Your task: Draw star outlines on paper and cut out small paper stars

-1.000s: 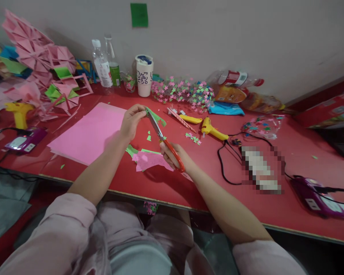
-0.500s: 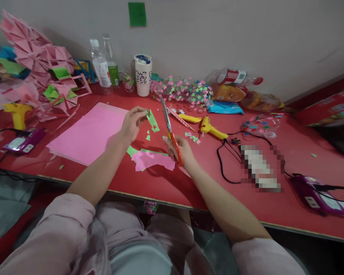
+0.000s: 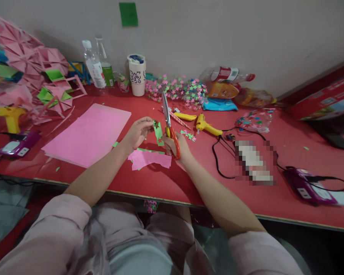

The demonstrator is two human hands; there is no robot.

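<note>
Between the thumb and fingers of my left hand [image 3: 140, 131] is a green paper strip [image 3: 158, 133] with star-shaped holes, hanging down over the table. My right hand [image 3: 176, 144] is wrapped round the orange handles of a pair of scissors [image 3: 166, 110], blades pointing away from me and up. The blades stand just right of the strip; whether they touch it I cannot tell. Below both hands lie pink paper strips [image 3: 150, 159] on top of green pieces. A small heap of pink and green paper stars [image 3: 188, 135] sits right of the scissors.
Pink paper sheets [image 3: 87, 133] lie at left. Behind are a white tumbler [image 3: 137, 76], bottles [image 3: 94, 68] and a star-filled clear container [image 3: 174, 89]. A yellow glue gun [image 3: 208, 126] with a black cord and a yellow cutter [image 3: 185, 116] lie to the right. Folded pink paper shapes [image 3: 25, 61] stand far left.
My left hand has moved right with the green strip, bringing it closer to the scissors. The strip now hangs more upright. The view has shifted slightly to the right.
</note>
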